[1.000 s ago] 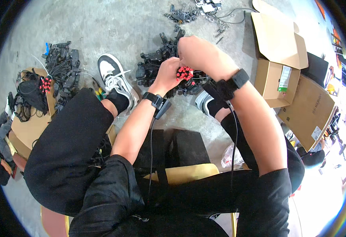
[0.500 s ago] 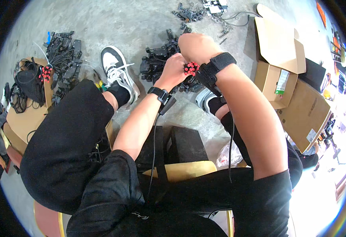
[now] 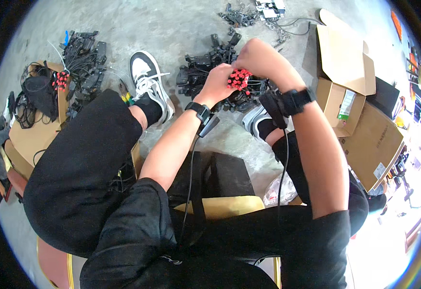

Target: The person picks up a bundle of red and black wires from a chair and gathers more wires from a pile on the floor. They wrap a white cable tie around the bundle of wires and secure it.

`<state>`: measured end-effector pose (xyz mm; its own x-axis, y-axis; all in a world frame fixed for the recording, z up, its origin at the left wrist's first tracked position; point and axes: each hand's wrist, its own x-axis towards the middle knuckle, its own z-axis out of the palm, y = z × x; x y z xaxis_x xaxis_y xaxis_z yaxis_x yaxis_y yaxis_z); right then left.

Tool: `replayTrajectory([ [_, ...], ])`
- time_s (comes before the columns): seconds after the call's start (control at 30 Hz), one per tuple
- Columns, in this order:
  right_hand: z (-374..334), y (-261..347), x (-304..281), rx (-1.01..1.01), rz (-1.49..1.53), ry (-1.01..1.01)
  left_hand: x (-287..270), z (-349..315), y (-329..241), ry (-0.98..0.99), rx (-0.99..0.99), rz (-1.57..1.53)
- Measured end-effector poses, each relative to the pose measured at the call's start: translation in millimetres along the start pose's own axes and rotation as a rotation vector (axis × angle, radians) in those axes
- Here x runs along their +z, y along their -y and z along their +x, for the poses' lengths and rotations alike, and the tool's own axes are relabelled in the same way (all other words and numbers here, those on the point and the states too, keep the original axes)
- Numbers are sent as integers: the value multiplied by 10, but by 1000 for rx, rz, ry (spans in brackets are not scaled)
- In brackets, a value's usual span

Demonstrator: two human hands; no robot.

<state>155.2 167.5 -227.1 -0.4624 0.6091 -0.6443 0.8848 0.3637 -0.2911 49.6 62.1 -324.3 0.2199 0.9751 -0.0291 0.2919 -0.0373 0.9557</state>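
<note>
Centrally, red-tipped cables (image 3: 238,80): gathered in a bundle beside the left hand, red ends facing the person; clock hours are read from here.
Left hand (image 3: 215,85): at nine, fingers curled in around the cables.
Right hand (image 3: 258,60): between one and two, wrist bent, fingers folded under; I cannot tell whether they grip anything.
Heap of black parts (image 3: 191,79): beneath the hands, spread from nine round to twelve, partly covered by both hands.
Wrist straps: the right strap (image 3: 297,100) at four, the left strap (image 3: 200,111) between seven and eight.
Feet: left shoe (image 3: 145,72) at nine, beside the heap; right shoe (image 3: 254,120) at five.
Far nine: a second bunch of red tips (image 3: 61,81), next to another heap (image 3: 88,67) of cables and black parts.
Twelve: small loose parts (image 3: 238,17) on the floor.
Three: cardboard box (image 3: 330,98), flaps raised.
Four: flat carton (image 3: 374,144), well apart.
Five, farther down: crumpled clear plastic bag (image 3: 274,191).
Six: dark block (image 3: 227,173).
</note>
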Motion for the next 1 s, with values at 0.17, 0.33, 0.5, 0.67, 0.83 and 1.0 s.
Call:
replayTrajectory([
  [0.17, -343, -211, 281, 127, 874, -209, 48, -38, 58, -28, -60, -121],
  [0.33, -491, -236, 734, 173, 1385, -478, 15, 5, 58, -72, 141, 85],
  [0.5, -582, -20, 949, -140, 1374, -267, -20, -73, 36, 53, -260, -536],
  [0.67, -537, 177, 1004, -116, 1293, -576, 28, -58, -35, -27, -249, -592],
  [0.83, -563, 179, 985, -110, 1719, -552, 10, -43, -12, 4, -121, -404],
  [1.0, -740, 151, 996, -114, 963, -813, -13, -62, 59, 40, -242, -611],
])
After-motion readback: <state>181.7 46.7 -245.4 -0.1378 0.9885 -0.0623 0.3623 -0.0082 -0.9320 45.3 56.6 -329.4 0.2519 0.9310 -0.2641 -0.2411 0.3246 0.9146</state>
